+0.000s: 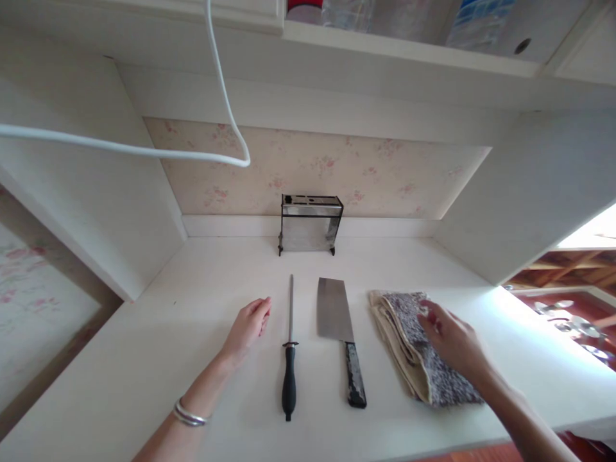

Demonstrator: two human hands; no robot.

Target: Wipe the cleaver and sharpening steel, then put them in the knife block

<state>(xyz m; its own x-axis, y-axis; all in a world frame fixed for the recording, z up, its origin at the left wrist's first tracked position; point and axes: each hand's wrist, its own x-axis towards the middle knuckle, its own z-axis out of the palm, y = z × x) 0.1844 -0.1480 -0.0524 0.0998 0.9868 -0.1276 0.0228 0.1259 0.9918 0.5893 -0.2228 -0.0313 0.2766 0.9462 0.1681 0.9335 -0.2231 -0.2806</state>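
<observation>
Head view: rack (312, 209) stands behind the cleaver (333, 309); right hand (450, 337) overlaps towel (409, 330).

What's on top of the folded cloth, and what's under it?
The right hand is over the cloth; whether they touch is unclear. Under it is the counter; anything between, or inside the folds, is covered.

Cupboard items (481, 24) cropped by the top edge, cloth (447, 378) partly behind the right hand (451, 339)

Bent white cable (225, 96), pink-flowered wallpaper (327, 167), red item (305, 5) beside clear plastic (347, 14) on a high shelf (409, 49)
</observation>
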